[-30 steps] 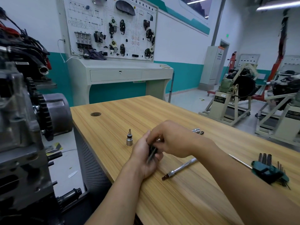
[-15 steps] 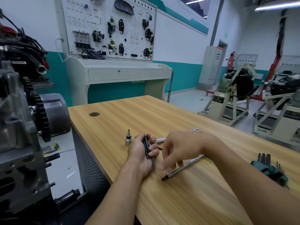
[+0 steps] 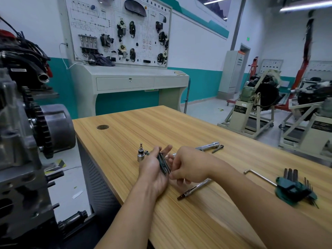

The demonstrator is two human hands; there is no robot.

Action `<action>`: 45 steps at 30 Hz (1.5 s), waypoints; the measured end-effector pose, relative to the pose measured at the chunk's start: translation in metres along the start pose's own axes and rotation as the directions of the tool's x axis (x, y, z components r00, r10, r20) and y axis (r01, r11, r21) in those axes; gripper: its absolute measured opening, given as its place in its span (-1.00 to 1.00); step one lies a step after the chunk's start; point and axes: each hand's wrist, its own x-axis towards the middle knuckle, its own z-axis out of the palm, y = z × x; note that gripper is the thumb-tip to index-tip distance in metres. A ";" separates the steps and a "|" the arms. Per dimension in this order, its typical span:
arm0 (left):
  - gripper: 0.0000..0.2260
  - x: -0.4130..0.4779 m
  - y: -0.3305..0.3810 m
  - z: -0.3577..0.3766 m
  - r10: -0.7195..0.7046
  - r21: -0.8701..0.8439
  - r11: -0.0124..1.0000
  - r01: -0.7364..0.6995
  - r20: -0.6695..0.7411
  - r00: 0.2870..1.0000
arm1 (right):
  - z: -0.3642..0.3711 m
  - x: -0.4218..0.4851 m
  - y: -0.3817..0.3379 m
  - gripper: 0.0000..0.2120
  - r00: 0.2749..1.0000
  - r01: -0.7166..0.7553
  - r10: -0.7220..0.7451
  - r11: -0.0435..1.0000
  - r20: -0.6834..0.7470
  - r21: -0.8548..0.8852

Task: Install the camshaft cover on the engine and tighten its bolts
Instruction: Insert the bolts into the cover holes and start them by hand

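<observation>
Wooden bench (image 3: 197, 221) mid-frame, and the right hand (image 3: 190, 168) is back at the flat, upturned left hand (image 3: 152, 172) where the dark bolts (image 3: 163, 165) lie, its fingers curled at their ends, grip unclear — so bolt-gathering looks under way, engine (image 3: 18, 141) waiting at the frame's left edge.

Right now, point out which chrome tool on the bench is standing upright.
The short bit socket just left of the left hand. The extension bar near the right hand and the far socket wrench both lie flat.
</observation>
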 end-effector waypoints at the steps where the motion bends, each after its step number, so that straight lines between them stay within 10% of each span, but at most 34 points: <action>1: -0.77 -0.001 -0.001 0.000 -0.004 0.026 1.000 0.003 0.010 1.000 | 0.001 0.001 0.001 -0.78 1.000 -0.010 0.009 1.000 -0.028 -0.025; 7: -0.91 -0.004 0.000 -0.002 -0.053 0.097 0.994 0.047 0.054 0.997 | -0.021 -0.002 0.009 -0.81 0.996 -0.044 0.042 0.999 -0.076 -0.020; 13: -0.82 -0.013 0.001 -0.001 -0.103 0.225 0.972 0.065 0.161 0.982 | -0.060 -0.002 0.072 -0.84 0.861 -0.233 0.218 0.972 -0.460 0.024; 35: -0.49 -0.010 0.002 -0.001 -0.099 0.165 0.983 0.083 0.094 0.991 | -0.042 0.015 0.104 -0.69 0.966 -0.258 0.259 0.957 -0.013 -0.134; 45: -0.64 -0.008 0.000 0.001 -0.061 0.176 0.983 0.047 0.074 0.995 | -0.060 0.000 0.081 -0.86 0.948 -0.207 0.187 0.977 -0.257 -0.055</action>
